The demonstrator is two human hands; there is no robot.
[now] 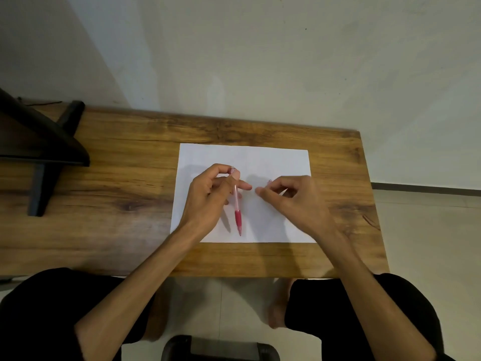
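Brown wood-grain worktop carries a white rectangular paper sheet toward its right end. Your left grip is closed round the upper barrel of a clear plastic pen with a red rubber sleeve. The pen slants over the sheet, tip toward you. Your right grip, just beside the left one over the sheet, has curled fingers pinching a small pale piece, too small to identify. A black stand occupies the worktop's left end.
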